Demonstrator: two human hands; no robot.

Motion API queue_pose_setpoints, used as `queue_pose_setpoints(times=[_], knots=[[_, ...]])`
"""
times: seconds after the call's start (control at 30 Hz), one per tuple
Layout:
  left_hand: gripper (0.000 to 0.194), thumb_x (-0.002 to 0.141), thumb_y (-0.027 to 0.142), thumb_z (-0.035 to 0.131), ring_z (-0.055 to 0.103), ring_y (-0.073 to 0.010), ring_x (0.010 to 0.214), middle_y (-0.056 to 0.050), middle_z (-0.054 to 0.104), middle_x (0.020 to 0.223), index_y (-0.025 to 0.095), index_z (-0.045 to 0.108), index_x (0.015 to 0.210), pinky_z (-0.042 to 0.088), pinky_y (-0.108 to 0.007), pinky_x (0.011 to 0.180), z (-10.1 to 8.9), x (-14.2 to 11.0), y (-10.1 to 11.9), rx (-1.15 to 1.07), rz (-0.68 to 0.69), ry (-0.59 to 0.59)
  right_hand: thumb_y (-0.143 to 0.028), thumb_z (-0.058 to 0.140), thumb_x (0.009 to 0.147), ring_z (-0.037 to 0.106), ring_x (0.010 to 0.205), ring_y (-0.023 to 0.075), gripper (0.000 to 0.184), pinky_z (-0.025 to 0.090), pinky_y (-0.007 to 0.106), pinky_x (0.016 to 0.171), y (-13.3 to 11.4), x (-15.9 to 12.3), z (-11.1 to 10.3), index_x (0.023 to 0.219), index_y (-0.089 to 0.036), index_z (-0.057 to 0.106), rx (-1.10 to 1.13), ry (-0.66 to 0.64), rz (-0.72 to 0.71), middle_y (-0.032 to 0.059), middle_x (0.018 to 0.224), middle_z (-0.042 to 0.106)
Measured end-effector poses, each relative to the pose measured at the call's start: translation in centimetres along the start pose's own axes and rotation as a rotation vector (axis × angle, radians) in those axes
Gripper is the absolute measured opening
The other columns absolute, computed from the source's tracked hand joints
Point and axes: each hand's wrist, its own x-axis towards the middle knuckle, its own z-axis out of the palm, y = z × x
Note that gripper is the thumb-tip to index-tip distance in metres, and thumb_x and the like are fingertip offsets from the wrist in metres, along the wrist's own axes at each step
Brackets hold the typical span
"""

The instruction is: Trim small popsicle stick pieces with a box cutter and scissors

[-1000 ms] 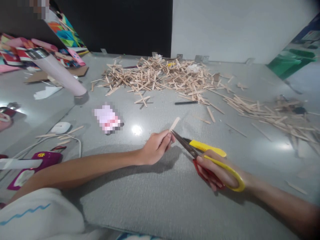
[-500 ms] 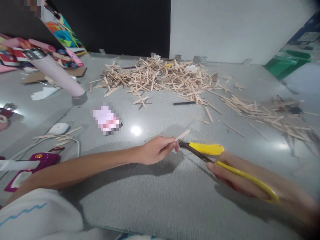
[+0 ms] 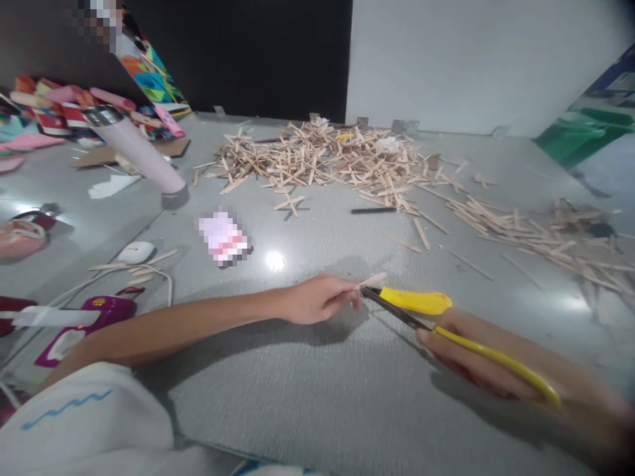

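Between its thumb and fingers my left hand (image 3: 317, 299) pinches a short flat wooden craft stick (image 3: 373, 281), whose free end points right. My right hand (image 3: 476, 350) is closed round the handles of a pair of scissors (image 3: 399, 313) with a yellow loop. The dark blades reach left to the stick, close by my left fingertips. Whether they bite into the wood is too small to tell. Just beyond the blades lies a yellow-handled cutter (image 3: 417, 301) on the grey table (image 3: 307, 396).
A large heap of craft sticks (image 3: 317, 158) lies at the back, with more sticks (image 3: 516, 228) trailing right. A dark thin rod (image 3: 374, 210) lies before the heap. On the left are a pink flask (image 3: 143, 155), a white mouse (image 3: 136, 252) and a purple power strip (image 3: 92, 324).
My left hand has shifted slightly right and turned, so the stick tips from upward to nearly level. My right hand and the scissors have moved right and flattened. The view has shifted a little.
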Motion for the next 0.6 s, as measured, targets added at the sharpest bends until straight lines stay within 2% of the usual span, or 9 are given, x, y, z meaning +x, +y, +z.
queue_pose_setpoints(times=[0.1, 0.27, 0.4, 0.5, 0.6], knots=[[0.034, 0.116, 0.035, 0.047, 0.038, -0.011, 0.047, 0.006, 0.045, 0.06, 0.018, 0.07, 0.099, 0.031, -0.022, 0.049, 0.0, 0.0, -0.3, -0.004, -0.005, 0.018, -0.075, 0.056, 0.106, 0.035, 0.04, 0.0105, 0.063, 0.021, 0.027, 0.037, -0.7, 0.2, -0.4, 0.067, -0.025, 0.05, 0.041, -0.076, -0.042, -0.0038, 0.05, 0.043], [0.039, 0.117, 0.04, 0.044, 0.049, -0.0129, 0.054, 0.003, 0.055, 0.065, 0.017, 0.072, 0.102, 0.038, -0.023, 0.056, -0.3, 0.3, -0.4, 0.012, -0.07, 0.071, -0.066, 0.059, 0.109, 0.034, 0.046, 0.0109, 0.061, 0.02, 0.03, 0.043, 0.1, 1.0, -0.2, 0.065, -0.024, 0.052, -0.019, 0.008, -0.188, -0.0032, 0.053, 0.045], [0.047, 0.119, 0.046, 0.039, 0.048, -0.0135, 0.053, 0.006, 0.051, 0.059, 0.016, 0.073, 0.113, 0.038, -0.024, 0.057, -0.2, 0.3, 0.0, -0.077, -0.204, 0.144, -0.064, 0.046, 0.115, 0.035, 0.047, 0.0105, 0.066, 0.023, 0.028, 0.045, 1.3, 1.9, 0.3, 0.064, -0.023, 0.05, -0.037, 0.001, -0.198, -0.0036, 0.05, 0.043], [0.047, 0.119, 0.05, 0.041, 0.047, -0.013, 0.054, 0.005, 0.053, 0.061, 0.016, 0.071, 0.11, 0.038, -0.024, 0.056, 0.0, 0.2, 0.1, -0.136, -0.218, 0.19, -0.064, 0.046, 0.115, 0.037, 0.047, 0.0106, 0.065, 0.025, 0.027, 0.045, 1.7, 2.1, 0.5, 0.065, -0.023, 0.05, -0.026, 0.014, -0.183, -0.0034, 0.051, 0.045], [0.039, 0.116, 0.053, 0.05, 0.047, -0.0118, 0.054, 0.005, 0.055, 0.063, 0.017, 0.066, 0.115, 0.036, -0.023, 0.054, 0.2, 0.1, 0.2, -0.203, -0.22, 0.285, -0.065, 0.047, 0.115, 0.038, 0.044, 0.0103, 0.068, 0.024, 0.027, 0.043, 1.6, 2.0, 0.8, 0.061, -0.023, 0.049, 0.041, 0.014, -0.153, -0.0029, 0.048, 0.045]])
